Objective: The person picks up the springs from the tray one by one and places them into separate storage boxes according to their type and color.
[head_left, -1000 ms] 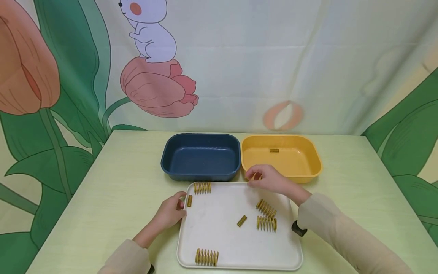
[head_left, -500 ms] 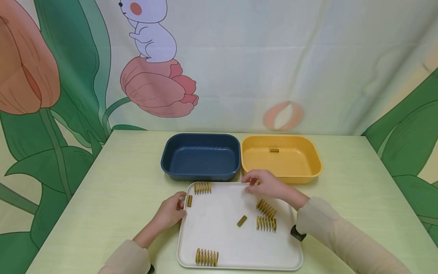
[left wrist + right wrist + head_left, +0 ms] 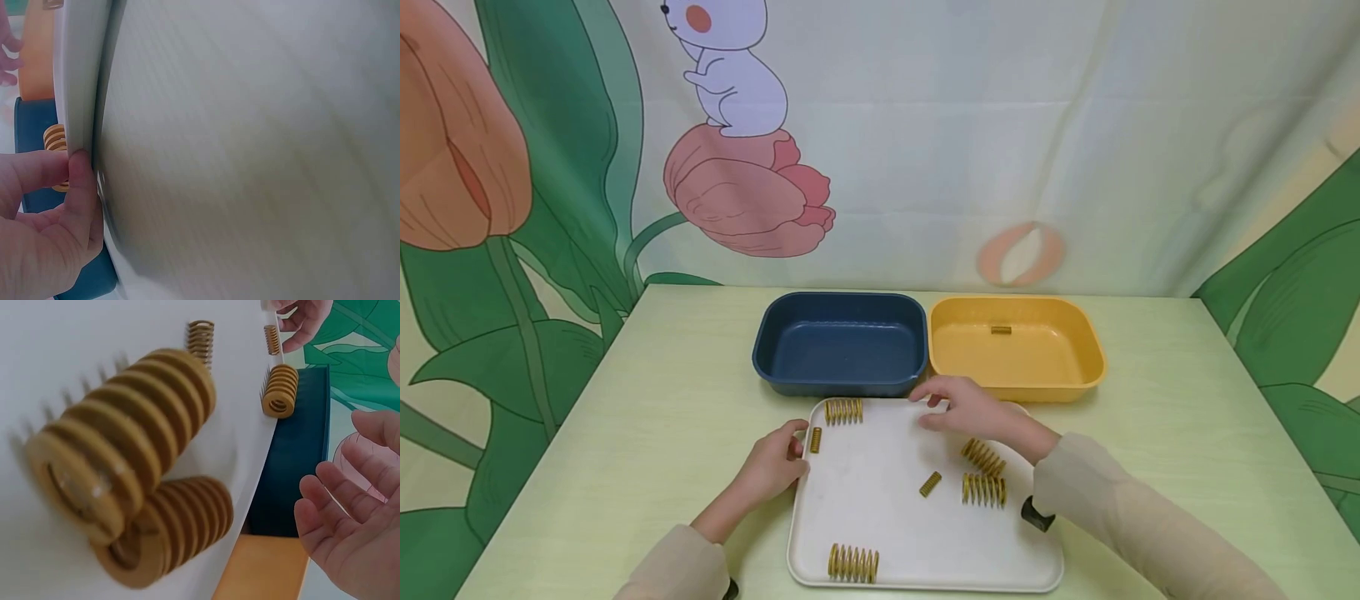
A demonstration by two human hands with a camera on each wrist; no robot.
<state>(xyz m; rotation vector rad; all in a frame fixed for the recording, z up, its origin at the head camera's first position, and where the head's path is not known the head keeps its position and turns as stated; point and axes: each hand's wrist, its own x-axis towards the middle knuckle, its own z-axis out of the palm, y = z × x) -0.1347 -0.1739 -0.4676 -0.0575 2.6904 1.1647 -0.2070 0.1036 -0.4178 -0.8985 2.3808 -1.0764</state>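
Note:
My left hand [image 3: 772,461] pinches the left rim of a white tray [image 3: 880,517] between thumb and fingers, as the left wrist view also shows. Over the tray's far edge hovers my right hand [image 3: 966,408], fingers loosely bent and holding nothing. Below it lie two large gold coil springs, one slanted [image 3: 983,457] and touching the other spring [image 3: 984,491]. A small spring [image 3: 930,484] rests near the tray's middle. Another small spring [image 3: 816,440] lies by my left fingertips, close to a large spring [image 3: 844,412]. One more large spring [image 3: 853,564] sits at the near left.
Behind the tray stand a dark blue bin [image 3: 841,388] with nothing visible inside and a yellow bin [image 3: 1037,367] holding one small spring [image 3: 1001,331]. The two bins stand side by side on a pale green table [image 3: 647,433]. A printed curtain [image 3: 917,167] hangs behind.
My right hand has moved left and slightly nearer, from the yellow bin's front edge to over the tray's far rim. My left hand and the springs have stayed in place.

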